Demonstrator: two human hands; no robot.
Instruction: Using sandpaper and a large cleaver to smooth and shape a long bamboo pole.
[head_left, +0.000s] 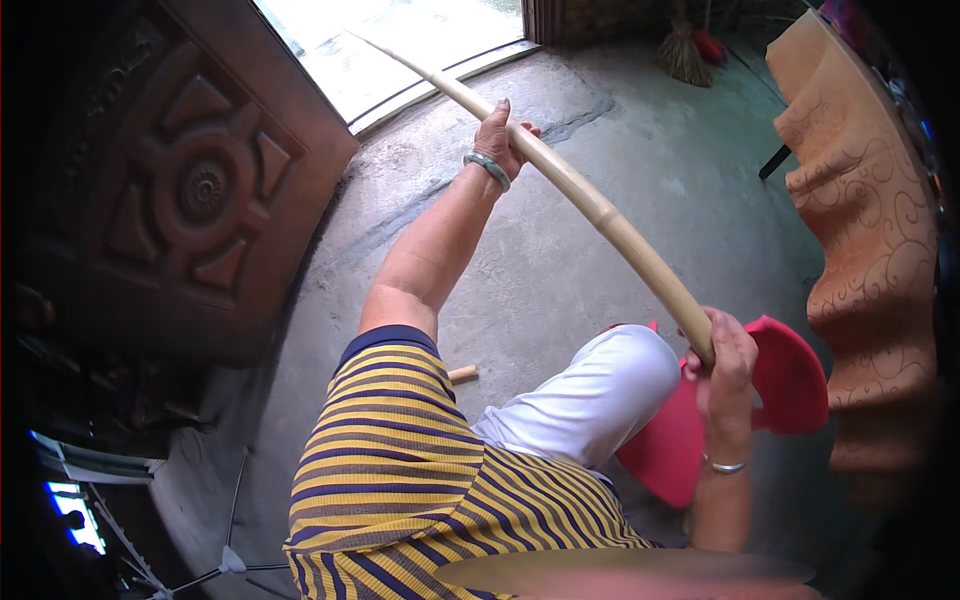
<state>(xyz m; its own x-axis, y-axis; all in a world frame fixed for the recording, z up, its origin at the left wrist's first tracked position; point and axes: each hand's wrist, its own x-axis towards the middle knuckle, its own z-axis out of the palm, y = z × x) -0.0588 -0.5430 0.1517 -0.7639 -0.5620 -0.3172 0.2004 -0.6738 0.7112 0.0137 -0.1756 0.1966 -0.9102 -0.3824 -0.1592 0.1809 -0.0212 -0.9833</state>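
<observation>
A long, pale bamboo pole (577, 191) slants from the bright doorway at the upper left down to my right side. My left hand (506, 139), with a stone bangle at its wrist, grips the pole partway along, thumb on top. Around the thick near end my right hand (724, 349) is closed; a silver bracelet sits on that wrist. The thin tip of the pole reaches over the doorway's sill. Below the right hand, beside my knee, stands a red plastic chair (791, 375).
A carved wooden door (300, 161) stands open at the left. An orange patterned cloth (862, 247) hangs at the right. A straw broom (684, 56) is at the back wall. A short wooden piece (463, 373) lies on the concrete floor (555, 277). A thin metal stand (232, 559) is at the lower left.
</observation>
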